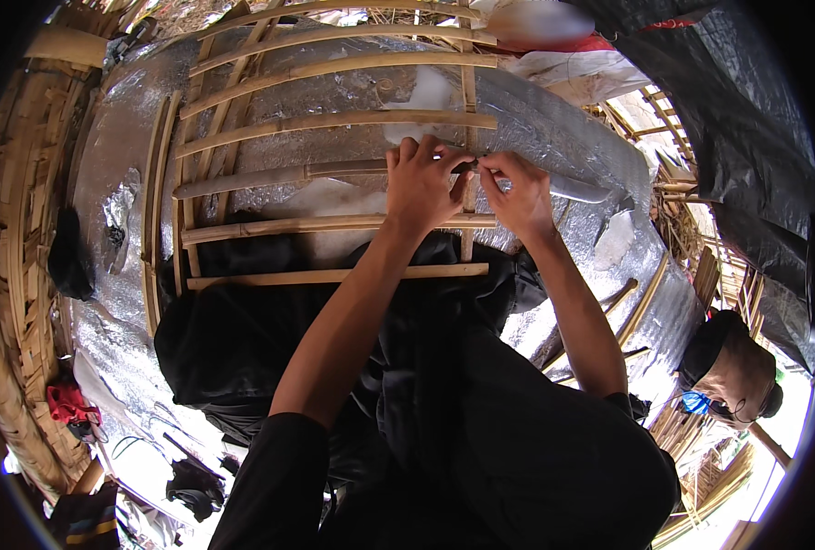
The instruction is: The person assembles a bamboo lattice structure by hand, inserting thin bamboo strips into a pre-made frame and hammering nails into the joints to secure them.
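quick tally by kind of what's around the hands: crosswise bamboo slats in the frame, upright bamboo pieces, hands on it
Crosswise bamboo slats: 8
Upright bamboo piece that the slats cross, at the right end: 1
Hands on the frame: 2, the left hand and the right hand, meeting at the crossing of a slat and the upright
Total: 11
More curved strips stand at the frame's left end; their number is unclear.

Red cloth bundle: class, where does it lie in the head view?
The red cloth bundle lies at lower left, on the silver foil sheet beside the curved bamboo wall.
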Action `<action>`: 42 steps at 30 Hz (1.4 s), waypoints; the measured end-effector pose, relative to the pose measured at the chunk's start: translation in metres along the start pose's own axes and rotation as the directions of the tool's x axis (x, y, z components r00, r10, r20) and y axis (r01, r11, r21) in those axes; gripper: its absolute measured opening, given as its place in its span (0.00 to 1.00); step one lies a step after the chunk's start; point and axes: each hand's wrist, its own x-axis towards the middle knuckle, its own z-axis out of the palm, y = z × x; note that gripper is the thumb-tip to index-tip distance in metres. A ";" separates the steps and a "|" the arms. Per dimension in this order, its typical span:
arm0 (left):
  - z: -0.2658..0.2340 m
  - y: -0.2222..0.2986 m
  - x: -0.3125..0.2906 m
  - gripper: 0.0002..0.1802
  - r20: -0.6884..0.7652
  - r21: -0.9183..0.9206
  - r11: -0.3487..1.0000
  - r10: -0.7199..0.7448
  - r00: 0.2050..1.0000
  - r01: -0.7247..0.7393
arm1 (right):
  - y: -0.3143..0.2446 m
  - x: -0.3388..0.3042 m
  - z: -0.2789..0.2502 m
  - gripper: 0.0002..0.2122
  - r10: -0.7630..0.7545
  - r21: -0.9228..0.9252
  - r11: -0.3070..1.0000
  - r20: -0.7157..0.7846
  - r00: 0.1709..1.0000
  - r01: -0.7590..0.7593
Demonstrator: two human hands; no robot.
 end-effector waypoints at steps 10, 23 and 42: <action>-0.002 0.002 0.000 0.15 0.013 -0.028 1.000 -0.011 1.000 0.011 | 0.000 -0.002 0.001 0.09 -0.084 -0.047 0.995 -0.001 0.996 0.084; 0.001 0.003 0.002 0.15 0.064 -0.221 0.970 -0.089 0.994 0.101 | 0.003 -0.009 0.003 0.09 -0.086 -0.046 0.995 -0.050 0.995 0.084; -0.002 0.011 0.010 0.14 0.113 -0.183 0.964 -0.175 0.978 0.194 | 0.000 -0.005 0.003 0.08 -0.071 -0.089 0.994 -0.036 0.997 0.067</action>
